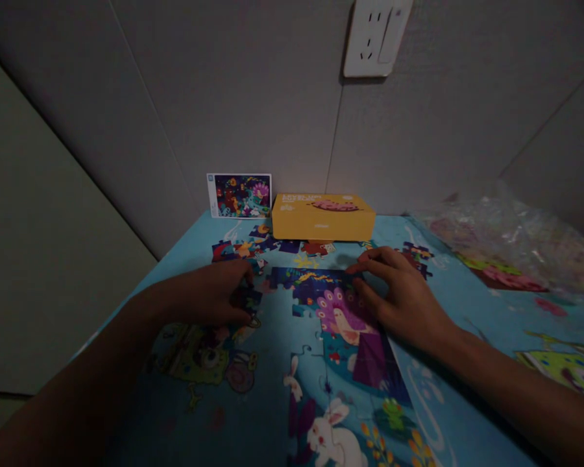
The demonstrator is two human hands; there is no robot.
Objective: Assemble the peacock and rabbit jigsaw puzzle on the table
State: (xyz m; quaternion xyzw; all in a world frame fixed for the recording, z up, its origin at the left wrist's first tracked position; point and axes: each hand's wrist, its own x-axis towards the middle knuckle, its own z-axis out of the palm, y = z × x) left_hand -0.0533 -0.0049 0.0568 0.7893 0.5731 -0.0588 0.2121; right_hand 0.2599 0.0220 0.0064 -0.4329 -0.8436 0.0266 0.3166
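A partly joined jigsaw puzzle lies on the blue tabletop, showing a pink peacock, white rabbits and a green frog. My right hand rests at its upper right corner, fingers bent but apart, the fingertips touching the dark edge pieces. To the left, my left hand hovers low over a dark puzzle piece, thumb and forefinger apart on either side of it. Whether the fingertips touch that piece is hard to make out in the dim light. Loose puzzle pieces lie just beyond my left hand.
A yellow box stands at the back against the wall, beside an upright picture card. More loose pieces lie behind my right hand. Clear plastic wrapping covers the right back. A cartoon-printed cover spreads over the table.
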